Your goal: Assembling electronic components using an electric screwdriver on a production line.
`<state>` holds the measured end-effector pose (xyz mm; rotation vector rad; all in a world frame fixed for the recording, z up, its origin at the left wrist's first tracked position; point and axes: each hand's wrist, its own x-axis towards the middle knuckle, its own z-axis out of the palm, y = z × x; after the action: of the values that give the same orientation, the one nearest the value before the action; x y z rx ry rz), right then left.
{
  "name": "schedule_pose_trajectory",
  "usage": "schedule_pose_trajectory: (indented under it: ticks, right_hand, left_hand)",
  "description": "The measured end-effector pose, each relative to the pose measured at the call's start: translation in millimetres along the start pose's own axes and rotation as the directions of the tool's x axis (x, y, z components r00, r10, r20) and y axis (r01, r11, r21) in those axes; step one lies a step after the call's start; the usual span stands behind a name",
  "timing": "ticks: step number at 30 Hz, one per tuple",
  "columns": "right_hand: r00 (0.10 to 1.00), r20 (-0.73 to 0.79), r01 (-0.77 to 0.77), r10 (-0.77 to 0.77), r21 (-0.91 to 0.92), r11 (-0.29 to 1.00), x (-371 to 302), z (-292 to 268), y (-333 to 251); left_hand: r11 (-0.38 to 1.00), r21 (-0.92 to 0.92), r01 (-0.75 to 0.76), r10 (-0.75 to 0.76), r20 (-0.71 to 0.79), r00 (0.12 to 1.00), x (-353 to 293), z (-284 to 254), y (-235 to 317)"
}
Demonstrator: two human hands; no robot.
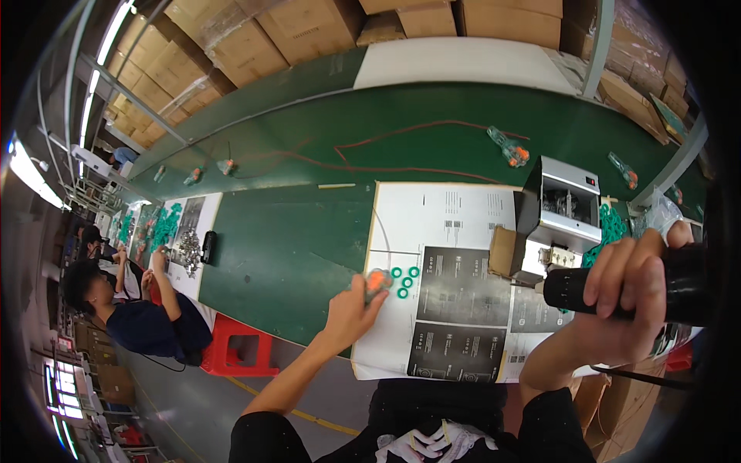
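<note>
My left hand (349, 315) is closed on a small part with an orange middle and a clear greenish body (378, 281), blurred, at the left edge of the white printed sheets. Several green rings (405, 282) lie just right of it. In my right hand (629, 287) is a black electric screwdriver (571, 290), gripped round its body and held almost level, with its tip pointing left. That tip is near the front of a grey and black screw feeder (567, 202), beside a small cardboard piece (503, 251); whether they touch, I cannot tell.
Several orange and clear parts, one of them a gun-shaped piece (509, 147), lie on the green conveyor belt (417, 108) beyond. A heap of green rings (611, 228) lies behind the feeder. A co-worker (147, 316) sits at the left near a red stool (239, 347). Metal posts (600, 46) stand at the right.
</note>
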<state>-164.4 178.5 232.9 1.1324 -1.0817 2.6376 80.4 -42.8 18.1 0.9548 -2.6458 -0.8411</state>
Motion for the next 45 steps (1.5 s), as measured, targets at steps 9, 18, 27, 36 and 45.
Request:
schedule_pose_trajectory:
  ticks: [9, 18, 27, 36, 45]
  right_hand:
    - [0.997, -0.059, 0.054, -0.053, 0.015, 0.998, -1, 1, 2]
    - [0.999, -0.011, 0.036, -0.037, -0.04, 0.999, 3, 1, 6]
    - [0.999, -0.033, 0.031, -0.033, -0.067, 0.997, 2, 6, 10]
    - [0.996, -0.079, 0.033, -0.047, -0.175, 0.984, 2, 12, 6]
    - [1.0, 0.024, 0.015, -0.011, -0.165, 0.986, 2, -8, 7]
  left_hand:
    - [0.115, -0.965, 0.236, -0.303, 0.192, 0.934, 9, -55, 21]
    - [0.696, -0.716, 0.048, -0.166, -0.096, 0.981, 14, -35, 25]
    - [0.43, -0.769, 0.473, -0.227, 0.415, 0.881, 16, -30, 8]
    - [0.693, -0.583, 0.423, -0.259, 0.346, 0.902, 22, -13, 28]
    - [0.811, -0.506, 0.294, -0.194, 0.241, 0.951, 22, -4, 20]
